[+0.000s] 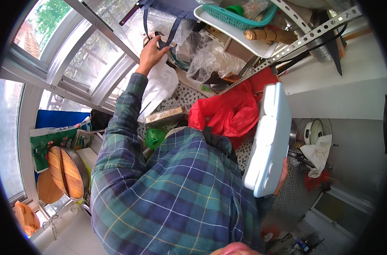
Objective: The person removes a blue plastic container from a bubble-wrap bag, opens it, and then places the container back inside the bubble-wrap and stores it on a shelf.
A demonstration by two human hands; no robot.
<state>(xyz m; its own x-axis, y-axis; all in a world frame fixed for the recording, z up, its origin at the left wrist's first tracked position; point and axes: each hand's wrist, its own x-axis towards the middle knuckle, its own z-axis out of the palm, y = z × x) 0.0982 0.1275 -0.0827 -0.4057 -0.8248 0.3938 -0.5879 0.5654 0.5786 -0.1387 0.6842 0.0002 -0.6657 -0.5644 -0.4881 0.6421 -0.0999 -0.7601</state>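
Observation:
My left hand (153,54) is raised at the top, beside the dark strap of a blue bag (177,7) with a silvery lining; its fingertips meet a dark piece near the strap, and whether they grip it I cannot tell. At the right, my right hand (282,177) is shut on a pale blue and white plastic case (271,137), held upright on its edge; the case hides most of the fingers. A crumpled red plastic bag (227,111) lies between the case and my body. White plastic sheeting (163,79) hangs below my left hand.
A perforated metal rack bar (287,46) runs across the upper right, near a teal plastic basket (244,20) on a white tray (209,16). Window frames (94,35) stand at the left, above a round wooden lid (66,172). A green plastic bottle (154,138) is near my waist.

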